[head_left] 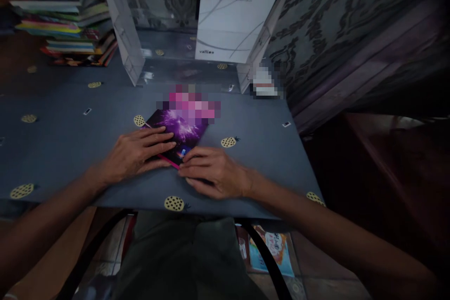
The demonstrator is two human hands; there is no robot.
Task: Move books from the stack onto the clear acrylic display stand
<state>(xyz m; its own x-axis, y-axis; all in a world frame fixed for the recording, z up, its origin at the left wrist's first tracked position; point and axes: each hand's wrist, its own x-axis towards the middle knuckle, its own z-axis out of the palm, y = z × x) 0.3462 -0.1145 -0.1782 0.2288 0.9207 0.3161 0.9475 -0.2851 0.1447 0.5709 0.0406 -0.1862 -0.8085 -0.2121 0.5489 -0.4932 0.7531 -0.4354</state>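
Note:
A book with a dark cover and a purple burst of light lies at an angle on the grey-blue tablecloth; blurred blocks hide its upper part. My left hand rests over its left side, fingers stretched across the cover and the thumb along the lower edge. At the book's near right corner, my right hand has its fingers bent and close together, with the fingertips on the corner. The right thumb sits lower, by the tablecloth.
Behind the book stands a clear-fronted rack with white sides, a white printed sheet upright in it. A stack of books is at the back left. A pixelated object lies near the right edge. A colourful packet shows below the table.

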